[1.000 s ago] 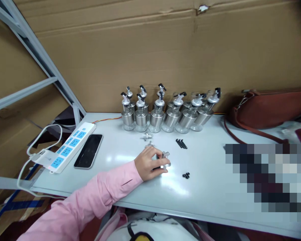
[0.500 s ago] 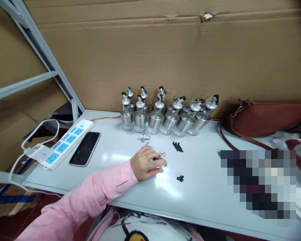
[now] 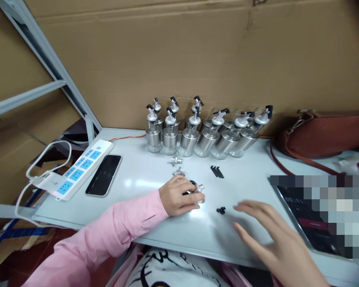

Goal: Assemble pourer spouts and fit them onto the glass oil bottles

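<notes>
My left hand rests on the table with its fingers curled round a silver pourer spout; part of it is hidden under the fingers. Just beyond it lie two more loose silver spouts, a farther one and a nearer one. My right hand hovers over the table at the right, fingers apart and slightly blurred, holding nothing. Close to its fingertips sits a small cluster of black caps or rings. Several slim black levers lie side by side farther back.
Several glass and steel bottles with lever pourers stand at the back, against cardboard. A phone and white power strip lie left. A brown bag and a dark, partly blurred screen device are on the right.
My right hand has come into view from the lower right, fingers spread. My left hand keeps hold of the spout in about the same place. The view has shifted slightly.
</notes>
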Demonstrator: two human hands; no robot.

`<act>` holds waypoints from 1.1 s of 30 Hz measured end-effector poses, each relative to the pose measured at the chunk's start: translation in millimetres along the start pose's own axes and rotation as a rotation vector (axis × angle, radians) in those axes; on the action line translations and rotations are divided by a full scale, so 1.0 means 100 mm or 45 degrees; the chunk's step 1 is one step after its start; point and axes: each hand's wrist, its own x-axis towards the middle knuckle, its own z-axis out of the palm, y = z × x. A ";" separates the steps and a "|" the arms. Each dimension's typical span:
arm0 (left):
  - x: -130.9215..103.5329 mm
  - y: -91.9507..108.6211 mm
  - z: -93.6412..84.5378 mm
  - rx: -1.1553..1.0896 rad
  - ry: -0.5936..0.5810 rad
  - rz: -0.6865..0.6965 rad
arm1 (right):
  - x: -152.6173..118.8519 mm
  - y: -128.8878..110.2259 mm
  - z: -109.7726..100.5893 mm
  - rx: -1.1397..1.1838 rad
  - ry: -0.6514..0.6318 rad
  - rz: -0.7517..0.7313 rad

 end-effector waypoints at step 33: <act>0.01 0.00 0.00 -0.030 -0.088 -0.127 | 0.93 0.09 0.45 0.565 0.030 -0.037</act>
